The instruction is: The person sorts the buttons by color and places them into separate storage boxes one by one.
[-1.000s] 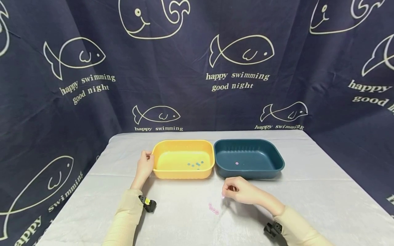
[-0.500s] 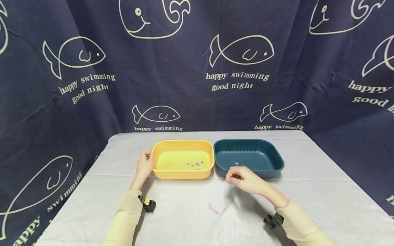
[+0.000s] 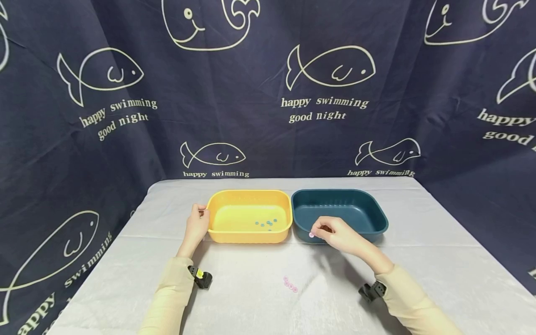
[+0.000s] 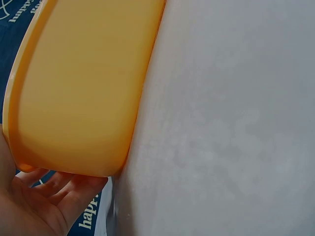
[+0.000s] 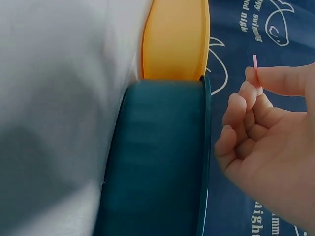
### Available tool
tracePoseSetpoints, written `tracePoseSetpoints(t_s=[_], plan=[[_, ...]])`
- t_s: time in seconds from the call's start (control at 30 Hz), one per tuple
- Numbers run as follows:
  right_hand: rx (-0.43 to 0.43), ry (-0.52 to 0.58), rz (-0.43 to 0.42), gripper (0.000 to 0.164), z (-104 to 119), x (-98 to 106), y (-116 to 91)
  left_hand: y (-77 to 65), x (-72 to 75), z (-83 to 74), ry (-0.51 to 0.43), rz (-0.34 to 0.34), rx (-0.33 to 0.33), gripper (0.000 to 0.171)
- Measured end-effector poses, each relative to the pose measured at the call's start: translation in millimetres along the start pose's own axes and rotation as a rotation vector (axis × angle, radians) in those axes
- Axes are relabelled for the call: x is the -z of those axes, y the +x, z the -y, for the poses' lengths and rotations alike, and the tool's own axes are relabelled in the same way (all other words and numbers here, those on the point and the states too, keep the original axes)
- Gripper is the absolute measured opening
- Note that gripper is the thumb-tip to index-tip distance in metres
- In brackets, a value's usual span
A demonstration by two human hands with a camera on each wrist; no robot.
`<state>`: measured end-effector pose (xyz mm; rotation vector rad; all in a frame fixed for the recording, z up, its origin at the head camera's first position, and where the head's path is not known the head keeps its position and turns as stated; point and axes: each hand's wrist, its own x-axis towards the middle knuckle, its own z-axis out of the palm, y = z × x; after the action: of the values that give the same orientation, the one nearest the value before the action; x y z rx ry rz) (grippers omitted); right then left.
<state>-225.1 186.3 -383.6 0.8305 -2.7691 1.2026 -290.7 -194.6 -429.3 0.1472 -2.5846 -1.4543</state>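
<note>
1. Right hand: closed in a pinch, with one pink disc gripped between thumb and fingertip. The disc is seen edge-on in the right wrist view, projecting past the thumb tip; the remaining fingers are loosely bent.
2. Position of the held disc: seen by the head camera against the near wall of the teal tray. Its height above the table cannot be told.
3. Left hand: the yellow tray is grasped at its left end, with fingers set against the end wall.
4. Trays: set side by side, yellow at left and teal at right, the neighbouring ends touching or nearly so.
5. Blue discs: six, scattered on the floor of the yellow tray, toward its right end.
6. Pink discs: four, laid in a short slanting row on the pale tablecloth, nearer the person than the trays.
7. Backdrop: dark blue cloth, printed with white fish outlines and lettering.
8. Sleeves: cream; a black device is worn at each wrist.
</note>
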Motion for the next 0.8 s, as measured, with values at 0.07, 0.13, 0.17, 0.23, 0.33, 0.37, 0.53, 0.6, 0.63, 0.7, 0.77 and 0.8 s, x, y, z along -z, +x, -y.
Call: tracePoseSetpoints(t_s=[0.07, 0.13, 0.17, 0.23, 0.33, 0.37, 0.53, 0.6, 0.63, 0.7, 0.77, 0.8], plan=[[-0.011, 0.000, -0.010, 0.010, -1.6, 0.9, 1.5, 0.0, 0.0, 0.0, -0.001, -0.002, -0.003, 0.030], [-0.023, -0.005, -0.025, 0.011, -3.3, 1.6, 2.9, 0.0, 0.1, -0.1, 0.000, -0.004, -0.007, 0.030], [-0.033, -0.005, -0.033, 0.011, -4.2, 2.0, 3.4, 0.1, 0.2, -0.1, 0.002, -0.005, -0.008, 0.030], [-0.051, -0.007, -0.053, 0.011, -5.6, 2.9, 4.4, -0.1, 0.3, -0.4, 0.005, -0.006, -0.011, 0.030], [-0.073, -0.009, -0.085, 0.012, -7.5, 4.9, 5.6, 0.0, 0.2, 0.0, 0.010, -0.006, -0.012, 0.030], [-0.085, -0.013, -0.099, 0.012, -8.2, 5.5, 6.0, 0.1, 0.1, 0.3, 0.010, -0.007, -0.013, 0.030], [-0.152, -0.032, -0.145, 0.014, -11.4, 8.8, 7.8, 1.1, -1.4, 2.4, 0.009, -0.004, -0.016, 0.030], [-0.174, -0.035, -0.154, 0.015, -12.7, 10.0, 8.4, 1.6, -2.0, 3.0, 0.010, -0.004, -0.015, 0.030], [-0.179, -0.037, -0.160, 0.015, -13.0, 10.7, 8.8, 1.7, -2.1, 3.1, 0.010, -0.004, -0.013, 0.030], [-0.192, -0.040, -0.168, 0.015, -13.8, 12.2, 9.8, 2.1, -2.2, 3.3, 0.012, -0.004, -0.011, 0.030], [-0.204, -0.044, -0.173, 0.016, -14.3, 13.6, 11.0, 2.5, -2.2, 3.3, 0.011, -0.004, -0.009, 0.030], [-0.212, -0.044, -0.175, 0.016, -14.6, 14.2, 11.5, 2.7, -2.1, 3.3, 0.011, -0.004, -0.008, 0.030]])
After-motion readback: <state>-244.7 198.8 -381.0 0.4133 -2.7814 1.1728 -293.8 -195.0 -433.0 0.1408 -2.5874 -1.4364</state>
